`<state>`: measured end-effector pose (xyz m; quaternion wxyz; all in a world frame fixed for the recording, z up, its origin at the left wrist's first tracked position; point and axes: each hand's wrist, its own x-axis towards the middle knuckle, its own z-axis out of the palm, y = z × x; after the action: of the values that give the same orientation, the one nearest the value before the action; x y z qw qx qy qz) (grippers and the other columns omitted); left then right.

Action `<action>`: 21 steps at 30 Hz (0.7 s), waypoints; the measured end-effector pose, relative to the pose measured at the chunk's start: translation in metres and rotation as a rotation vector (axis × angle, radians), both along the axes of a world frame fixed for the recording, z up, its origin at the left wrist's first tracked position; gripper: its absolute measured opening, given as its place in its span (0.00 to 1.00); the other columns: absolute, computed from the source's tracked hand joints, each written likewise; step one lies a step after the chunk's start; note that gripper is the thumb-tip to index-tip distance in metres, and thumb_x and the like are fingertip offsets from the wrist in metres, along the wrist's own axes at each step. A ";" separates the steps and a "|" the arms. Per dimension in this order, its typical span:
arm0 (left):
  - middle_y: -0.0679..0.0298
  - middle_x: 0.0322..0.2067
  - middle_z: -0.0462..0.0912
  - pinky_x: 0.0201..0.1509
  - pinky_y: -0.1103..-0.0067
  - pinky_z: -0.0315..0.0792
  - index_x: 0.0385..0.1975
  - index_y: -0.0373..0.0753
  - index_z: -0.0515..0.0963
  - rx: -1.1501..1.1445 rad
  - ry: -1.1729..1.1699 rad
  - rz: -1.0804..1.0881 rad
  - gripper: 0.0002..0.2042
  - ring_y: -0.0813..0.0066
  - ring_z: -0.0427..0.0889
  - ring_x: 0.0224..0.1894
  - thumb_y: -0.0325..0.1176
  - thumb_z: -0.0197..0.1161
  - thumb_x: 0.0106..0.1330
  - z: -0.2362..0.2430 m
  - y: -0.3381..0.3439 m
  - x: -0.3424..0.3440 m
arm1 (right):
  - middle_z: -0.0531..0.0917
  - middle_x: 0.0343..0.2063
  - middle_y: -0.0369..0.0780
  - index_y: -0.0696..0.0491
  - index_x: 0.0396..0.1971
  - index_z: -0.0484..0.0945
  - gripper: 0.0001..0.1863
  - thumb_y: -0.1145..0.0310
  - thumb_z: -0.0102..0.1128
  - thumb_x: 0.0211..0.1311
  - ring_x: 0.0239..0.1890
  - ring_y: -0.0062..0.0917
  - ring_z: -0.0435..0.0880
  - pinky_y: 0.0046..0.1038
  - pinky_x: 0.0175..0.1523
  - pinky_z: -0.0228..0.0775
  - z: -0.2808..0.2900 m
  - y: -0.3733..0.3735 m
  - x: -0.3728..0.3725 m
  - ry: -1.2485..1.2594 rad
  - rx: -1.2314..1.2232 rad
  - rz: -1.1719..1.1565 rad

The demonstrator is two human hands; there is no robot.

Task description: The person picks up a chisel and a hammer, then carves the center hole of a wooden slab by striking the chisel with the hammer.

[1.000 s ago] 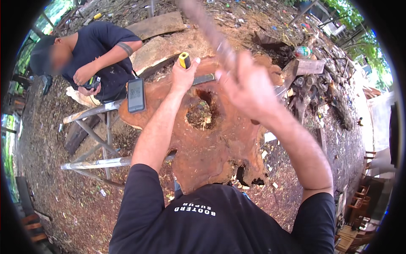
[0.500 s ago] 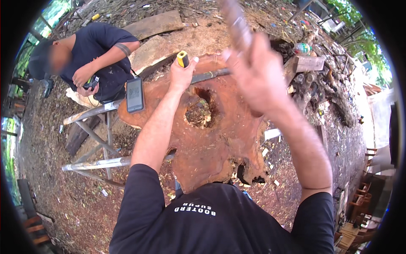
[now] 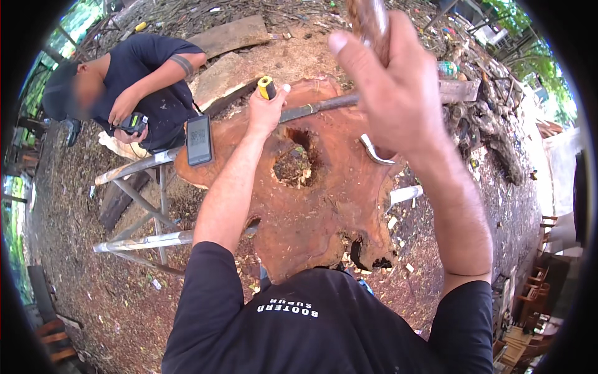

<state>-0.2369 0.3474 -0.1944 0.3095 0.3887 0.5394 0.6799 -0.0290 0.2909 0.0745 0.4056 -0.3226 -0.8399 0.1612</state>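
My left hand (image 3: 265, 112) grips a yellow-and-black tool handle (image 3: 266, 87) at the far side of the reddish wood slab (image 3: 324, 212); the tool's lower end is hidden. A long, dark flat bar (image 3: 319, 106) crosses the slab beside that hand. My right hand (image 3: 405, 90) is raised at the upper right, gripping a brown, shiny club-like piece (image 3: 367, 17) that runs out of the picture. A jagged hole (image 3: 293, 162) opens in the slab's middle. A phone (image 3: 199, 141) lies on the slab's left edge, its screen lit with a square code.
A co-worker (image 3: 146, 75) bends at the upper left, holding a small black-and-green device (image 3: 132, 124). A metal frame (image 3: 131, 202) stands left of the slab. Gnarled dead wood (image 3: 492, 143) and a timber block (image 3: 460, 91) lie right; planks (image 3: 227, 37) lie behind on littered ground.
My right hand and the piece it holds have moved up and a little rightward, uncovering a pale curved piece on the slab. My left hand stays nearly in place.
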 end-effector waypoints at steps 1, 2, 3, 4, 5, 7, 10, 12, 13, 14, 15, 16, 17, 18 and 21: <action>0.74 0.21 0.76 0.29 0.83 0.71 0.26 0.42 0.73 0.016 -0.002 0.002 0.13 0.86 0.75 0.23 0.35 0.73 0.64 0.001 0.000 0.002 | 0.82 0.23 0.44 0.60 0.37 0.73 0.23 0.51 0.60 0.68 0.28 0.26 0.83 0.32 0.31 0.76 -0.018 -0.004 -0.001 -0.132 -0.077 -0.054; 0.73 0.21 0.77 0.29 0.83 0.71 0.26 0.42 0.74 0.035 -0.003 0.003 0.12 0.86 0.75 0.23 0.35 0.73 0.64 0.003 0.002 0.004 | 0.83 0.24 0.47 0.62 0.38 0.74 0.24 0.52 0.60 0.67 0.29 0.32 0.85 0.36 0.34 0.78 -0.040 -0.004 -0.001 -0.263 -0.152 -0.109; 0.73 0.21 0.77 0.29 0.83 0.72 0.27 0.41 0.74 -0.018 -0.027 -0.009 0.12 0.85 0.76 0.24 0.34 0.73 0.64 0.004 0.006 0.008 | 0.84 0.26 0.50 0.63 0.40 0.74 0.24 0.52 0.59 0.66 0.32 0.41 0.86 0.40 0.38 0.79 -0.083 0.010 0.007 -0.513 -0.186 -0.095; 0.73 0.21 0.77 0.29 0.83 0.72 0.27 0.41 0.74 -0.018 -0.026 -0.013 0.12 0.85 0.76 0.24 0.34 0.73 0.64 -0.001 0.006 0.010 | 0.84 0.28 0.54 0.64 0.42 0.75 0.25 0.52 0.59 0.65 0.34 0.49 0.86 0.44 0.43 0.79 -0.115 0.021 0.012 -0.761 -0.225 -0.076; 0.73 0.22 0.77 0.30 0.82 0.73 0.27 0.41 0.74 -0.029 -0.002 0.006 0.12 0.85 0.77 0.24 0.34 0.73 0.63 -0.011 0.002 0.003 | 0.84 0.32 0.59 0.67 0.42 0.75 0.26 0.54 0.58 0.63 0.39 0.53 0.85 0.47 0.48 0.78 -0.110 0.016 0.003 -0.757 -0.329 -0.066; 0.72 0.23 0.78 0.30 0.81 0.74 0.28 0.41 0.74 -0.046 0.015 0.004 0.12 0.84 0.79 0.25 0.33 0.74 0.63 -0.017 0.006 -0.007 | 0.83 0.35 0.64 0.70 0.42 0.75 0.27 0.56 0.57 0.61 0.43 0.57 0.85 0.49 0.54 0.76 -0.084 0.017 -0.006 -0.752 -0.415 -0.058; 0.72 0.23 0.79 0.30 0.81 0.74 0.28 0.41 0.74 -0.067 -0.029 0.011 0.12 0.84 0.78 0.24 0.33 0.73 0.63 -0.015 0.003 -0.005 | 0.84 0.32 0.62 0.68 0.43 0.75 0.27 0.54 0.59 0.61 0.41 0.54 0.86 0.47 0.50 0.78 -0.040 0.015 -0.005 -0.572 -0.433 -0.061; 0.72 0.23 0.79 0.29 0.82 0.73 0.27 0.41 0.74 -0.037 -0.027 -0.006 0.12 0.84 0.78 0.24 0.34 0.73 0.64 -0.015 0.003 -0.005 | 0.84 0.29 0.60 0.67 0.41 0.75 0.27 0.53 0.60 0.62 0.37 0.53 0.86 0.46 0.45 0.79 -0.013 0.006 -0.003 -0.382 -0.354 -0.100; 0.72 0.22 0.79 0.29 0.82 0.73 0.27 0.41 0.74 -0.040 -0.021 -0.019 0.12 0.85 0.78 0.24 0.34 0.73 0.64 -0.009 0.003 -0.004 | 0.84 0.28 0.60 0.67 0.39 0.74 0.27 0.53 0.60 0.62 0.35 0.53 0.86 0.45 0.42 0.79 -0.004 0.005 -0.003 -0.262 -0.270 -0.114; 0.73 0.22 0.78 0.29 0.82 0.73 0.26 0.42 0.74 -0.042 -0.014 -0.032 0.12 0.85 0.77 0.24 0.34 0.73 0.64 -0.004 0.002 -0.002 | 0.83 0.25 0.59 0.68 0.37 0.72 0.26 0.54 0.60 0.63 0.33 0.53 0.86 0.45 0.40 0.79 0.001 0.004 -0.005 -0.162 -0.178 -0.123; 0.73 0.21 0.78 0.29 0.82 0.73 0.26 0.42 0.74 -0.012 -0.016 -0.024 0.12 0.85 0.77 0.24 0.34 0.73 0.64 -0.005 0.001 -0.002 | 0.83 0.25 0.59 0.68 0.37 0.72 0.26 0.54 0.59 0.64 0.32 0.53 0.86 0.45 0.39 0.79 0.002 0.000 -0.006 -0.088 -0.161 -0.091; 0.73 0.21 0.78 0.29 0.82 0.73 0.26 0.42 0.74 -0.012 -0.013 -0.019 0.12 0.85 0.77 0.24 0.34 0.73 0.64 -0.008 0.001 -0.004 | 0.83 0.24 0.58 0.69 0.37 0.72 0.26 0.54 0.59 0.64 0.32 0.54 0.86 0.45 0.39 0.79 0.002 -0.003 -0.008 -0.014 -0.143 -0.059; 0.73 0.21 0.78 0.29 0.82 0.73 0.26 0.42 0.74 0.010 -0.021 -0.018 0.12 0.85 0.77 0.24 0.34 0.73 0.64 -0.011 0.001 -0.007 | 0.83 0.24 0.55 0.65 0.37 0.72 0.24 0.54 0.60 0.65 0.31 0.45 0.86 0.41 0.37 0.79 -0.015 -0.003 -0.010 -0.159 -0.180 -0.097; 0.73 0.21 0.78 0.29 0.82 0.73 0.26 0.42 0.74 0.032 -0.030 -0.019 0.12 0.85 0.77 0.24 0.34 0.73 0.64 -0.013 0.003 -0.007 | 0.83 0.24 0.51 0.62 0.37 0.72 0.22 0.54 0.61 0.66 0.30 0.37 0.86 0.37 0.35 0.78 -0.048 0.000 -0.009 -0.305 -0.216 -0.138; 0.72 0.21 0.78 0.29 0.82 0.73 0.27 0.42 0.74 -0.069 -0.034 -0.004 0.12 0.83 0.79 0.24 0.33 0.73 0.64 -0.015 -0.004 -0.003 | 0.84 0.28 0.57 0.65 0.41 0.73 0.26 0.53 0.61 0.64 0.35 0.49 0.87 0.44 0.42 0.79 -0.112 0.024 -0.001 -0.819 -0.267 -0.126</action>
<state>-0.2395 0.3437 -0.2090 0.3330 0.3670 0.5563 0.6670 -0.0301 0.3151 -0.0370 0.0029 -0.4600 -0.8820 0.1019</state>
